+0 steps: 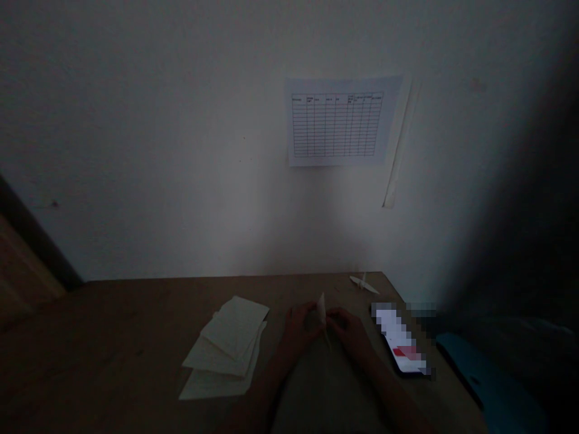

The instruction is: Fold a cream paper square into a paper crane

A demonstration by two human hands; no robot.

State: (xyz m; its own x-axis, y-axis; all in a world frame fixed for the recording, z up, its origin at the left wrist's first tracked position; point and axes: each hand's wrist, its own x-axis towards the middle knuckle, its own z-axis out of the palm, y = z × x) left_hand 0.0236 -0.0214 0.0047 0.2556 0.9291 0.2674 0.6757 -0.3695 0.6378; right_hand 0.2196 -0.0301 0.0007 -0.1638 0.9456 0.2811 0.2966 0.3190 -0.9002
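Pinching a folded paper [321, 308] upright, left of the phone [395, 343]

Holding the folded paper low over the worktop [131, 343], between left hand [297, 322] and right hand [350, 329], a little to the left of the phone. Pinching it with the left hand's fingers [310, 307] drawn nearly together on one side, and with those of the right hand drawn in likewise on the other. Cannot tell in this gloom exactly where each tip meets it. Gripping from both sides probably to steady something so thin and light, and raised on edge perhaps to bring its folds within reach of either thumb.

Note, well left of the phone, loose sheets [230, 340] fanned in an overlapping pile, likely set there to lie handy to the left hand. Find, just beyond the phone's far end, a folded bird [363, 283] with wings spread, apparently put aside, out of the way of both hands. Notice the phone itself lying face up and slanted, seemingly turned for an easy glance; cannot read its lit, masked screen.

As for the folded paper: looks pale and slim, rises to a point at the top, narrows to a thin tail below. Cannot make out its creases.
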